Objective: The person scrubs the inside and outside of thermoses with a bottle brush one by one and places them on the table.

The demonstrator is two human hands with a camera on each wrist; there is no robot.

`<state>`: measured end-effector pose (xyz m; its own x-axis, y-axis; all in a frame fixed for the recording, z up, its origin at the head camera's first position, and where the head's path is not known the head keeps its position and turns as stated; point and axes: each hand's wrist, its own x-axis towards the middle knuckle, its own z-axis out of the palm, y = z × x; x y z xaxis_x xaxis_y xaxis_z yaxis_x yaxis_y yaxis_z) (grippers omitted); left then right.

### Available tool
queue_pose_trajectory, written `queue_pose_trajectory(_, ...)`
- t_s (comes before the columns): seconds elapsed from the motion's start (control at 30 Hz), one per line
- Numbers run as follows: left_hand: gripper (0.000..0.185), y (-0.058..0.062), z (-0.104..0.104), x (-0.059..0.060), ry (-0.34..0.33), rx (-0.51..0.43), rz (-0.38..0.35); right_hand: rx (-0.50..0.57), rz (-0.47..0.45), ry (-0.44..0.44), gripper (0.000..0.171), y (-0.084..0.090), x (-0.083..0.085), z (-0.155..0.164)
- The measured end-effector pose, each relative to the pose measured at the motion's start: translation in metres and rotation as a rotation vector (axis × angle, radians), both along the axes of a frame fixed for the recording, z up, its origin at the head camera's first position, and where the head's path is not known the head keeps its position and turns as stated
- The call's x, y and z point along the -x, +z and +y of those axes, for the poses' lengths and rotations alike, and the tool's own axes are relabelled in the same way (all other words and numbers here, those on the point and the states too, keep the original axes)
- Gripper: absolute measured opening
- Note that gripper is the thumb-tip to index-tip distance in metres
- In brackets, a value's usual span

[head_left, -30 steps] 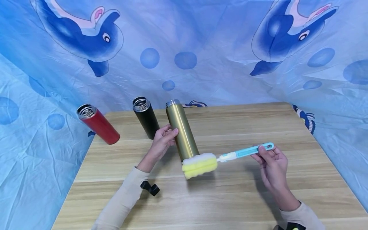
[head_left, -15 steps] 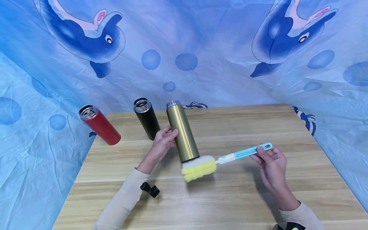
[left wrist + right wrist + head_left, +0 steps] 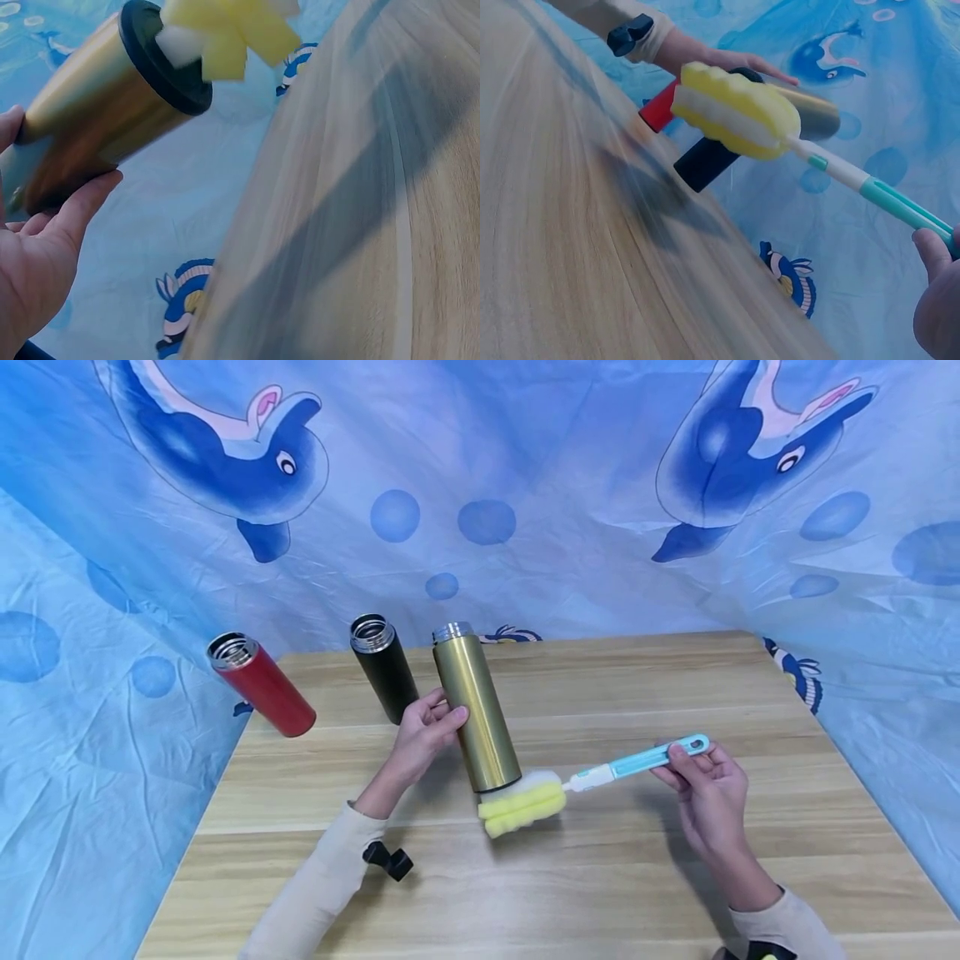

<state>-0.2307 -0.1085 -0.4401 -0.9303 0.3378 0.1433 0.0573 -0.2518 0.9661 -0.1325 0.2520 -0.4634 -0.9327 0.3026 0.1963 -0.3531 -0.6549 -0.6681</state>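
Note:
My left hand (image 3: 429,737) grips a gold thermos bottle (image 3: 477,714) around its middle, raised over the table. The bottle has no lid, and its steel mouth tilts away from me. With thumb and fingers, my right hand (image 3: 708,785) pinches the blue end of a bottle brush (image 3: 633,762). Its yellow and white sponge head (image 3: 522,806) lies against the dark base of the gold bottle. In the left wrist view the sponge (image 3: 225,37) overlaps that black base (image 3: 161,64). The right wrist view shows the sponge (image 3: 735,112) in front of the bottle.
Just left of the gold bottle stands an open black thermos bottle (image 3: 384,668). An open red thermos bottle (image 3: 262,685) stands at the table's far left. A blue curtain with dolphins (image 3: 570,568) hangs behind the wooden table (image 3: 637,877).
The sponge head has shifted slightly downward along the gold bottle's base, uncovering its lower edge. The bottle has dipped a little. Both hands keep their holds.

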Motion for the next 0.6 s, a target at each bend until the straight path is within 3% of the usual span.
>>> queue_pose_trajectory(0.3,0.059,0.011,-0.013,-0.013,0.103,0.192,0.202,0.009,-0.061,0.059,0.014,0.002,-0.003,0.011)
queue_pose_trajectory(0.6,0.065,0.014,-0.038,-0.024,0.228,0.194,0.263,0.045,-0.068,0.051,0.013,0.01,-0.001,0.019)
